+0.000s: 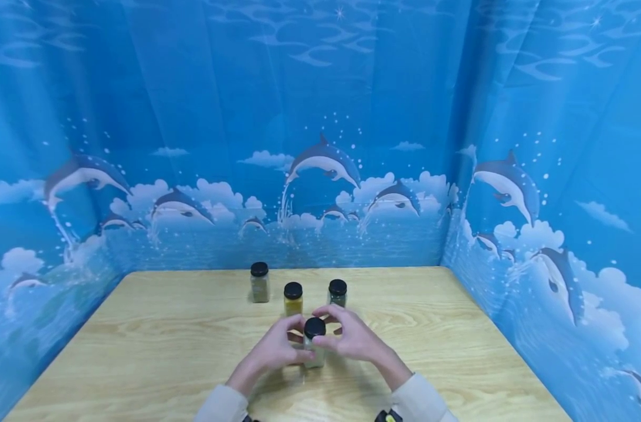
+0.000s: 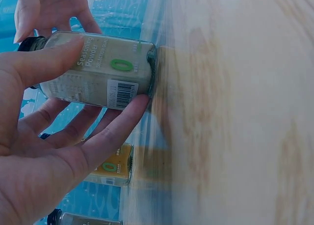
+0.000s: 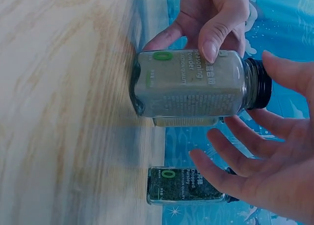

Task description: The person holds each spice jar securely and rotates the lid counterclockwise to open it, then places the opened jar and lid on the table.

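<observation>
A glass jar of seasoning powder [image 2: 98, 70] with a black lid [image 1: 315, 327] stands upright at the near middle of the table. My left hand [image 1: 280, 346] grips its body, thumb across the label and fingers round the other side. Around the lid, my right hand [image 3: 274, 136] has its fingers spread, with the thumb tip right at the lid's edge. Just behind is a jar with yellow contents [image 1: 293, 300]. A chopped parsley jar [image 3: 184, 185] stands beyond my right fingers, partly hidden by them in the head view.
Another black-lidded jar with greyish-brown contents [image 1: 260, 284] stands at the back left. The wood-grain table [image 1: 156, 340] meets blue dolphin-print curtains [image 1: 236, 117] at the back and on both sides.
</observation>
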`<state>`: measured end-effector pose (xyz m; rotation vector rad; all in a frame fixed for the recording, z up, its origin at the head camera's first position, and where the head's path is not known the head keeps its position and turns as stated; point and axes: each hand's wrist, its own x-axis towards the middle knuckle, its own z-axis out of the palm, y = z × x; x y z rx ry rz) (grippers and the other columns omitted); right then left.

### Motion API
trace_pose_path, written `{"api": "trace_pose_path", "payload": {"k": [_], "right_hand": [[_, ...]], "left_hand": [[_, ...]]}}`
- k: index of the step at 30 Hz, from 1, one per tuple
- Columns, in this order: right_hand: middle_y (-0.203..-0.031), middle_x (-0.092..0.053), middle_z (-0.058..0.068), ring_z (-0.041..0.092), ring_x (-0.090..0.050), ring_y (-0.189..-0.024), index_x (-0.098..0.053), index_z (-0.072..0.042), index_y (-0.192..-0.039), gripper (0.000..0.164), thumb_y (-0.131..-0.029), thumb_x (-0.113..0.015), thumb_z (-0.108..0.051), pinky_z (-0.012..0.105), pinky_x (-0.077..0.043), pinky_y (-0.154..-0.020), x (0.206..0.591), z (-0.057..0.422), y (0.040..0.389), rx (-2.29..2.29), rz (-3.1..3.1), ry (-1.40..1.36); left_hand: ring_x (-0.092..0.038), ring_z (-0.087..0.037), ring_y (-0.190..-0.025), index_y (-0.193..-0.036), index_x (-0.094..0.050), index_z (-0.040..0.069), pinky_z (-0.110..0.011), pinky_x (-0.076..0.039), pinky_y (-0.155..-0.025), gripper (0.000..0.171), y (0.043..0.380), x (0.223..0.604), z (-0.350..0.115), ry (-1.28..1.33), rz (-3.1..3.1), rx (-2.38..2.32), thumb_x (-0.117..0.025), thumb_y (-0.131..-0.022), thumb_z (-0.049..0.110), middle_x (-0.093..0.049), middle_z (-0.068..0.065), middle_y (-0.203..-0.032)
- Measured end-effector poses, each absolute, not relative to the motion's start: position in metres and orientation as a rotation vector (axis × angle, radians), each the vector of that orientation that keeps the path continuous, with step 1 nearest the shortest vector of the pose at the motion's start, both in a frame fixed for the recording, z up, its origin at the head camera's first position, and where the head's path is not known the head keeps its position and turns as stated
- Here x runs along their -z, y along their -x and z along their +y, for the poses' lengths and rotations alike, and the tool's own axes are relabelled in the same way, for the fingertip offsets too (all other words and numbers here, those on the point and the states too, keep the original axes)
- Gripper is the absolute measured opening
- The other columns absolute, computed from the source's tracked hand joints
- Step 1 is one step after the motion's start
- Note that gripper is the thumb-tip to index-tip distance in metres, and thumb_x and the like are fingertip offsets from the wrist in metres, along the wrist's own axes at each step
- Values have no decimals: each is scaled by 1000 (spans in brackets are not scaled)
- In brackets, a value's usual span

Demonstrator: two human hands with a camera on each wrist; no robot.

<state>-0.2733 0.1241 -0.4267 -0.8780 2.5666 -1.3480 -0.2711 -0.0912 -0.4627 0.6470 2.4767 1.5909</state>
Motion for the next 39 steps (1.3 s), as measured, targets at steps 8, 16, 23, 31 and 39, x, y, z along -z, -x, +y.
{"api": "trace_pose_path", "payload": {"k": [8,16,23,31,39], "right_hand": [[-130,-66,17,40,-64,-120,-60,-1,-129,58,-85,-83,-32,62,-56,-98,429,122,273,1407,2596,820],[-127,-66,13,40,-63,-122,-63,-5,-126,46,-87,-80,-22,61,-57,-100,429,122,274,1399,2593,832],[-132,-63,14,41,-62,-125,-62,-5,-132,42,-92,-73,-12,60,-57,-101,427,124,274,1357,2564,925],[-141,-59,17,42,-58,-130,-55,-2,-141,48,-96,-68,-13,62,-55,-103,424,126,272,1294,2538,976],[-137,-62,18,38,-61,-125,-56,-4,-135,60,-89,-80,-33,60,-55,-101,429,122,274,1357,2588,817]], "left_hand": [[-68,-24,-107,-109,-65,9,-46,-59,-99,41,271,463,-91,-644,2476,-1590,-88,-74,10,-68,-7,-113],[-67,-25,-108,-109,-65,10,-46,-59,-99,42,271,462,-92,-639,2476,-1584,-88,-74,10,-68,-7,-114],[-67,-27,-110,-111,-65,9,-48,-59,-100,44,271,462,-92,-624,2474,-1579,-88,-74,9,-68,-8,-116],[-68,-27,-110,-111,-65,9,-49,-59,-100,44,271,462,-92,-611,2472,-1578,-88,-73,9,-68,-8,-116],[-68,-25,-108,-108,-65,11,-47,-59,-100,41,271,461,-91,-615,2464,-1584,-88,-74,10,-68,-6,-114]]}}
